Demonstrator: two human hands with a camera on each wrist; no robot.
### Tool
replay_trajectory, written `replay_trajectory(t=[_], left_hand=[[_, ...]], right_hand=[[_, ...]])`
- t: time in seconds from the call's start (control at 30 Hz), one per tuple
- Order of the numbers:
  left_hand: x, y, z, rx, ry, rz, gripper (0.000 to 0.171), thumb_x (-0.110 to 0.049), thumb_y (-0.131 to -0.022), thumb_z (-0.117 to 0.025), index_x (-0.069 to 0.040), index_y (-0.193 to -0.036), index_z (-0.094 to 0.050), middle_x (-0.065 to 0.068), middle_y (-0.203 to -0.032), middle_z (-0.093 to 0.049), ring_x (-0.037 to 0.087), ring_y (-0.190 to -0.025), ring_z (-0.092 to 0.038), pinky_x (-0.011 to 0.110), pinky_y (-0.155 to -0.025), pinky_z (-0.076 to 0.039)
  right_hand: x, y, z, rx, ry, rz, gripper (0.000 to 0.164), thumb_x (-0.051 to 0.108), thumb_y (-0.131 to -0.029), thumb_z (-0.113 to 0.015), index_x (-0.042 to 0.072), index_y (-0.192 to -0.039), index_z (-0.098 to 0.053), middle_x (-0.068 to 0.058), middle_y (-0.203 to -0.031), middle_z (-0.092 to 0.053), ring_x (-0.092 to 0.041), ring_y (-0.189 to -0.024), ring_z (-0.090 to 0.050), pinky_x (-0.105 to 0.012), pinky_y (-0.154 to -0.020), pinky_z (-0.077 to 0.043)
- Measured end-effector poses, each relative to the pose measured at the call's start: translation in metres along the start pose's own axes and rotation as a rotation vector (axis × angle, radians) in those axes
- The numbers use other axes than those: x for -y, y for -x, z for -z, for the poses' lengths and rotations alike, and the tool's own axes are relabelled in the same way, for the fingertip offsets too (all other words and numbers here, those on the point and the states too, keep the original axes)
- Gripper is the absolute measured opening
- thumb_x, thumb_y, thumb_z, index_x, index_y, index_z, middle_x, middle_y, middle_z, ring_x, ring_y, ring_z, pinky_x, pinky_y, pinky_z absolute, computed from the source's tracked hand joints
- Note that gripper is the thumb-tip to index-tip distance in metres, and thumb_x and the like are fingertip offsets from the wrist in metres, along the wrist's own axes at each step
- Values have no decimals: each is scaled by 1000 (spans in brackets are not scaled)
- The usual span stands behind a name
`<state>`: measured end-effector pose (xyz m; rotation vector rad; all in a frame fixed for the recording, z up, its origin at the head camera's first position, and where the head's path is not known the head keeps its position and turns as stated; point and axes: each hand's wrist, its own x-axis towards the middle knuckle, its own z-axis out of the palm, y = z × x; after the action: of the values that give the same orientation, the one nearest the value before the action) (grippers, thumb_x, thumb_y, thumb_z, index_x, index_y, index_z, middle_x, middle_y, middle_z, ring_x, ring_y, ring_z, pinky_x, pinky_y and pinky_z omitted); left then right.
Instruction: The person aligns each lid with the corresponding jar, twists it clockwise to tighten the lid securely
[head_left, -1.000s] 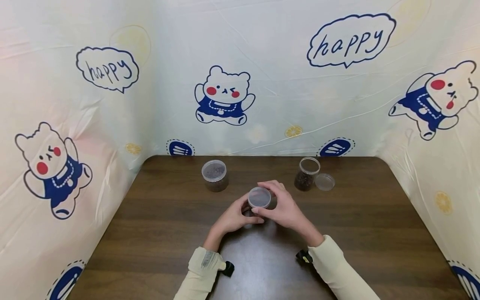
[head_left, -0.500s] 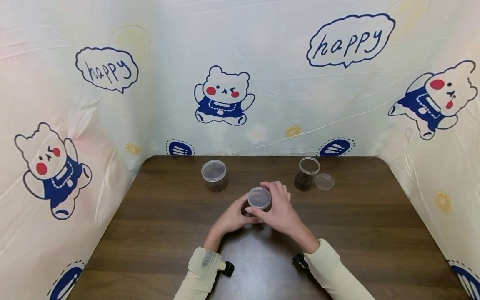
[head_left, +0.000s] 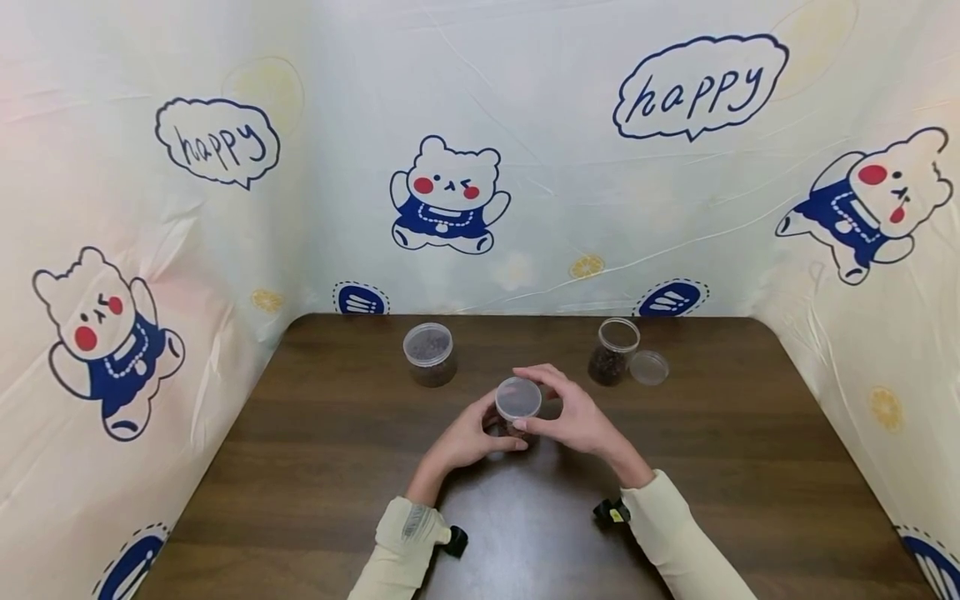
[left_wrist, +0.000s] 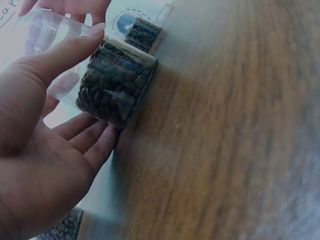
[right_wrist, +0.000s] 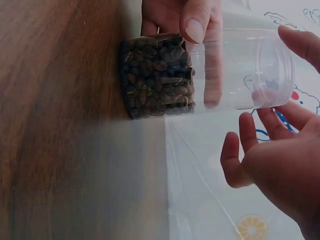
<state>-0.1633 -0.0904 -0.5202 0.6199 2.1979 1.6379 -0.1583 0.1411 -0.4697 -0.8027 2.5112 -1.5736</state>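
Jar: your clear plastic jar (head_left: 517, 410) stands upright at the centre of the bench (head_left: 315, 467), its lower part filled with coffee beans (right_wrist: 157, 82) and its upper part clear.
Lid: your jar's clear lid (head_left: 518, 397) sits on top of it.
Left hand: your left hand (head_left: 471, 434) is at 9 o'clock of the jar; its grip is clamped on the jar body, thumb (left_wrist: 60, 55) on one side and fingers (left_wrist: 92, 142) curled round the lower wall.
Right hand: your right hand (head_left: 573, 419) is at 3 o'clock of the jar; its fingertips (right_wrist: 300, 42) ring the lid rim, with the palm held off. From the right wrist view, whether this grip pinches the lid or only touches it cannot be told.
Closed jar: another lidded jar (head_left: 429, 353) of dark contents stands at 11 o'clock of your hands, well apart.
Open jar: an uncovered jar (head_left: 617, 350) of beans stands at 1 o'clock, with a loose lid (head_left: 648, 367) lying flat just beside it at its 3 o'clock.
Backdrop: a printed sheet (head_left: 480, 125) with bears and "happy" bubbles surrounds the bench.
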Motion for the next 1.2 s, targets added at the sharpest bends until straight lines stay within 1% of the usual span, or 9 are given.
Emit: replay_trajectory(t=[0.1,0.27,0.4,0.5,0.6,0.73,0.9,1.07,1.2], left_hand=[[-1,-1,1,-1,-4,0,75,-21,-86,-90,-33,-150,-52,-2,-142,-63,18,-128,-64,39,-108,-51],[-1,-2,2,5,-19,7,77,-23,-86,-90,-33,-151,-51,-4,-146,-61,17,-136,-61,36,-113,-49],[-2,-2,3,1,-36,-3,77,-25,-87,-89,-30,-153,-50,-1,-146,-62,20,-135,-61,34,-111,-49],[-2,-2,3,0,-45,-12,76,-25,-87,-89,-28,-153,-50,0,-144,-63,21,-133,-63,33,-110,-50],[-2,-2,3,5,-40,-18,77,-25,-88,-88,-28,-154,-50,1,-146,-62,21,-134,-62,34,-111,-50],[-2,-2,2,9,-13,-10,77,-23,-86,-89,-29,-153,-50,-1,-148,-60,20,-137,-60,37,-114,-49],[0,-2,1,12,8,15,76,-24,-85,-91,-34,-150,-52,-5,-148,-60,18,-139,-59,38,-115,-47],[0,-1,1,10,4,14,76,-24,-85,-91,-34,-149,-52,-6,-148,-60,17,-139,-59,37,-115,-47],[0,-1,1,8,-3,12,76,-23,-85,-91,-34,-150,-52,-6,-149,-60,16,-139,-58,34,-115,-47]], right_hand=[[3,0,-3,-52,48,0,67,28,-87,-89,24,-147,-60,-1,-143,-62,-22,-124,-57,-46,-100,-48],[15,3,-13,-168,209,-3,66,35,-84,-91,15,-141,-63,-3,-133,-64,-23,-121,-54,-46,-99,-44],[23,6,-22,-233,306,-18,66,39,-84,-90,11,-137,-63,-6,-127,-62,-25,-118,-50,-42,-92,-35],[25,6,-25,-251,334,-23,67,40,-83,-90,11,-136,-62,-8,-126,-62,-27,-117,-49,-40,-90,-32],[24,6,-23,-223,315,-27,71,41,-82,-91,11,-139,-60,-9,-129,-61,-28,-120,-49,-42,-92,-33],[16,4,-16,-148,227,-34,78,38,-81,-92,13,-146,-56,-7,-136,-60,-26,-124,-50,-47,-99,-42],[4,2,-11,-88,129,-32,73,36,-84,-91,18,-147,-59,0,-138,-63,-21,-121,-53,-47,-100,-47],[1,2,-12,-89,116,-14,68,38,-84,-91,22,-143,-62,3,-136,-64,-19,-119,-52,-43,-98,-47],[2,2,-14,-112,127,-19,67,39,-83,-91,23,-142,-63,4,-135,-65,-19,-118,-53,-44,-97,-47]])
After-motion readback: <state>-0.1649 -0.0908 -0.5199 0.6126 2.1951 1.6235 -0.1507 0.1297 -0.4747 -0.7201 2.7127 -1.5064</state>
